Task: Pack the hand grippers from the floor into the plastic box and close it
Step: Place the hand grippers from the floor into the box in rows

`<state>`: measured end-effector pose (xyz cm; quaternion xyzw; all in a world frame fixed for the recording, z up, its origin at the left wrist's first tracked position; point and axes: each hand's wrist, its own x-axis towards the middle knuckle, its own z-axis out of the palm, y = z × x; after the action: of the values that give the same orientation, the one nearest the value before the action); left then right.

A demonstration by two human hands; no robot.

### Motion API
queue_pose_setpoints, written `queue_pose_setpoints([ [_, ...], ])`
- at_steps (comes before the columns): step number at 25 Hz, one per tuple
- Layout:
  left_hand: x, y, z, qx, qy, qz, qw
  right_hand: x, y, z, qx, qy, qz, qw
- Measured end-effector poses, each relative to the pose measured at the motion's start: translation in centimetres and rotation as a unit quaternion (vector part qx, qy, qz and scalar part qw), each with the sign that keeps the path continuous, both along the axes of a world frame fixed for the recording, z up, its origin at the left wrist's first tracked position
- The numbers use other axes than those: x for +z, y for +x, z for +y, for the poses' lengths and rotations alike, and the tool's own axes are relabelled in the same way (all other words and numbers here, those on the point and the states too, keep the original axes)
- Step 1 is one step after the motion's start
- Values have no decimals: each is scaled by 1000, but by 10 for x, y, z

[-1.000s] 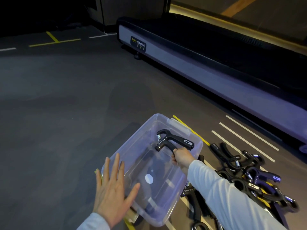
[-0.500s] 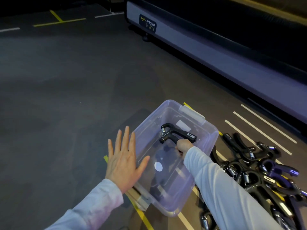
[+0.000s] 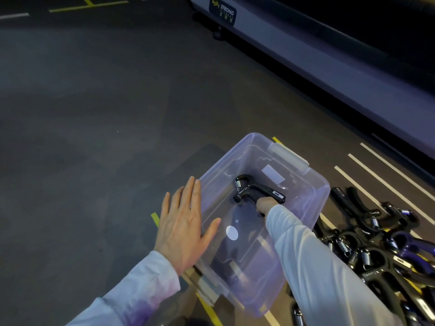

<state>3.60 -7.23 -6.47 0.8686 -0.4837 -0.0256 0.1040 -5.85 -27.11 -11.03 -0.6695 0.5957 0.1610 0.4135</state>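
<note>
A clear plastic box (image 3: pixel 316 184) stands open on the dark floor, low in the middle of the view. My right hand (image 3: pixel 264 205) reaches inside it and grips a black hand gripper (image 3: pixel 253 190) by one handle, low near the box floor. My left hand (image 3: pixel 182 228) is held flat with straight fingers against the box's left rim. A pile of several black and purple hand grippers (image 3: pixel 376 245) lies on the floor just right of the box. No lid can be made out.
A long grey treadmill base (image 3: pixel 306 57) with a logo runs along the back right. White stripes (image 3: pixel 376 170) and yellow tape lines (image 3: pixel 155 218) mark the floor around the box. Bare dark floor spreads to the left.
My right hand has lowered the black hand gripper deeper into the box. My left hand has shifted further along the box's left rim. The camera has tilted down.
</note>
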Motion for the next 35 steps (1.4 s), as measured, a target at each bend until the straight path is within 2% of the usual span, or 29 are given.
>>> queue_pose_setpoints([
  [2, -1, 1, 1, -3, -7, 7, 1000, -10, -1, 2, 95, -69, 75, 990],
  [5, -3, 1, 2, -10, -19, 18, 1000, -22, 1, 2, 129, -123, 138, 974],
  [9, -3, 1, 2, -9, -33, 29, 999, -23, 9, 11, 193, -217, 186, 939],
  [13, -4, 3, 1, -12, -37, 24, 999, -5, 13, 16, 239, -260, 176, 919],
  [15, -5, 4, 1, -11, -34, 21, 999, 17, 9, 16, 248, -264, 112, 925],
  [17, -5, 4, 1, -9, -31, 20, 999, 43, -14, 15, 249, -296, -7, 922],
  [20, -1, 3, 0, -4, -19, 18, 1000, 90, -81, 28, 243, -372, -175, 879],
  [22, 2, 3, -1, -3, -13, 24, 1000, 113, -135, 43, 211, -405, -209, 865],
  [26, 8, 1, 4, -3, -12, 35, 999, 101, -233, 65, 83, -380, -108, 915],
  [30, 21, -6, 12, 0, -18, 50, 999, 53, -291, 90, 31, -245, 32, 968],
  [35, 31, -18, 20, -27, -23, 42, 998, 21, -296, 109, -9, -172, 157, 972],
])
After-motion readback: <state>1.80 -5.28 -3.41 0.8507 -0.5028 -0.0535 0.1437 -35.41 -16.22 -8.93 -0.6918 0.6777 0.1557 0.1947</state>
